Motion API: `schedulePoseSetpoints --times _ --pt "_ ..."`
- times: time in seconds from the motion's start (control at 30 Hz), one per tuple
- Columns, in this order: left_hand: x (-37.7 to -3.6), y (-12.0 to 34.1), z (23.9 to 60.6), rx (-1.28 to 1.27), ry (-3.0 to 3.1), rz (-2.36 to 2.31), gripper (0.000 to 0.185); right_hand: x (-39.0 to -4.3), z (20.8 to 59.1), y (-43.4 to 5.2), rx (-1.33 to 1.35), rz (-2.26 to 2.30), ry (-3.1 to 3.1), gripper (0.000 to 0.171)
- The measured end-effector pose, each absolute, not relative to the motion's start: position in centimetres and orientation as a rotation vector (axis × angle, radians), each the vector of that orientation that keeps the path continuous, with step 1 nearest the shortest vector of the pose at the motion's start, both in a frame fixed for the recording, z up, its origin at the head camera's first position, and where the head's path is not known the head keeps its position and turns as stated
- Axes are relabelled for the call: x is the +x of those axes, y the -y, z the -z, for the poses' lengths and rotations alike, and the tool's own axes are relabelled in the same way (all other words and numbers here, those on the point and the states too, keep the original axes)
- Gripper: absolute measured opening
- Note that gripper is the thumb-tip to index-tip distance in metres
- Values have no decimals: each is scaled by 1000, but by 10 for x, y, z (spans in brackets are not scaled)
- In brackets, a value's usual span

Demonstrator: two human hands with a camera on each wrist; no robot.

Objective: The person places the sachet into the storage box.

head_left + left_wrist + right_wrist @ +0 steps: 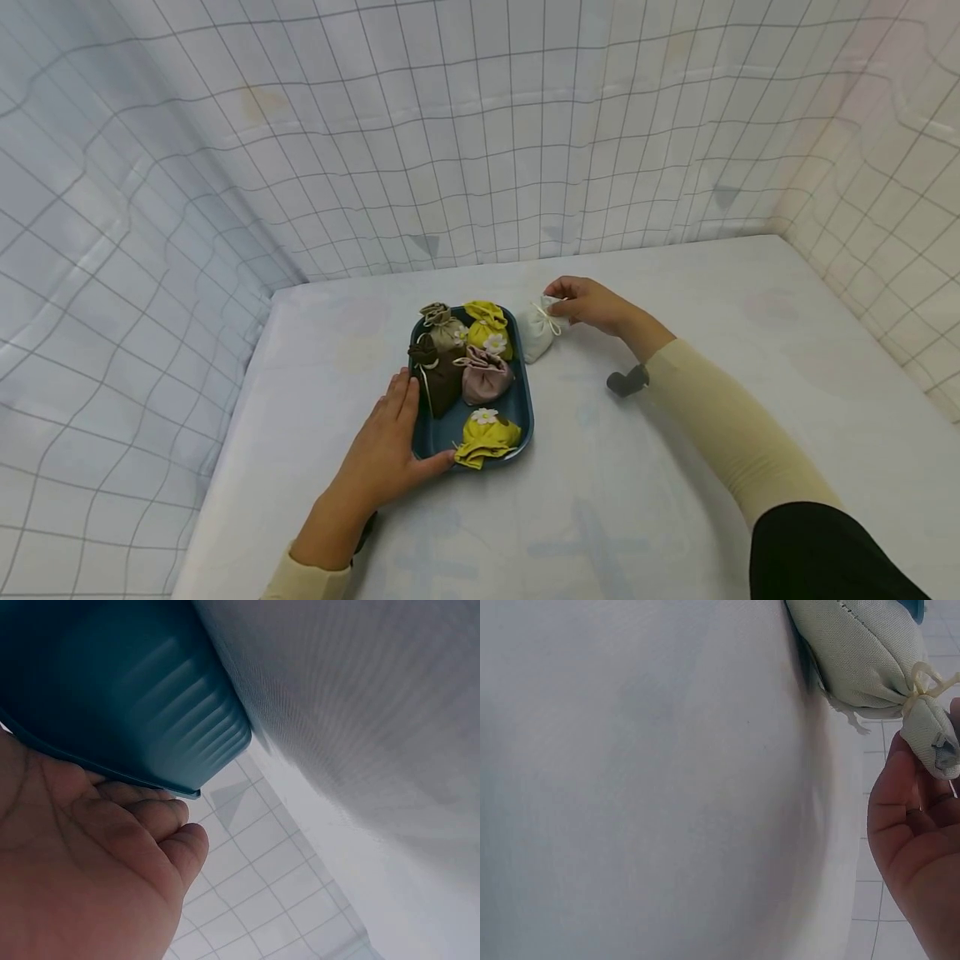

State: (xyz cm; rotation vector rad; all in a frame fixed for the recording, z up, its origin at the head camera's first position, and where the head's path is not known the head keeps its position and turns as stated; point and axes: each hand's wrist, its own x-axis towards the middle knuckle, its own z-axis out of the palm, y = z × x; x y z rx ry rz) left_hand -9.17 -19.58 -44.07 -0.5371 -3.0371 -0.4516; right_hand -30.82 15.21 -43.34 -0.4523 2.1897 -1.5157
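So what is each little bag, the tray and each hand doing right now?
white pouch: tied shut, on the table beside the tray, pinched at its top
right hand: pinches the white pouch's top
left hand: fingers straight, rests on the tray's near left edge
blue tray: flat on the table, holds five pouches
five pouches: tied shut, lying in the tray

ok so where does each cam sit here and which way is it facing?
Head: on the person's head, looking forward and down at the table; shows both forearms, left hand on the blue tray, right hand pinching the white pouch.
Left wrist: beside the left palm, facing the tray's outer wall.
Right wrist: under the right hand, facing the white pouch.
Shared: head and left wrist both show the tray; head and right wrist both show the pouch.
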Motion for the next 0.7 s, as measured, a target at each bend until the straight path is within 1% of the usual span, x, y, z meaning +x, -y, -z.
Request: schedulePoseSetpoints --times 0.3,0.47,0.7 --pt "-92 195 441 -529 3038 462 118 -305 428 -149 -488 1540 -2231 20" --pt "-92 196 441 -515 3036 473 118 -302 421 -143 -495 1532 -2254 19" --pt "-92 196 441 -514 3038 485 118 -298 414 -136 -582 1505 -2302 17"
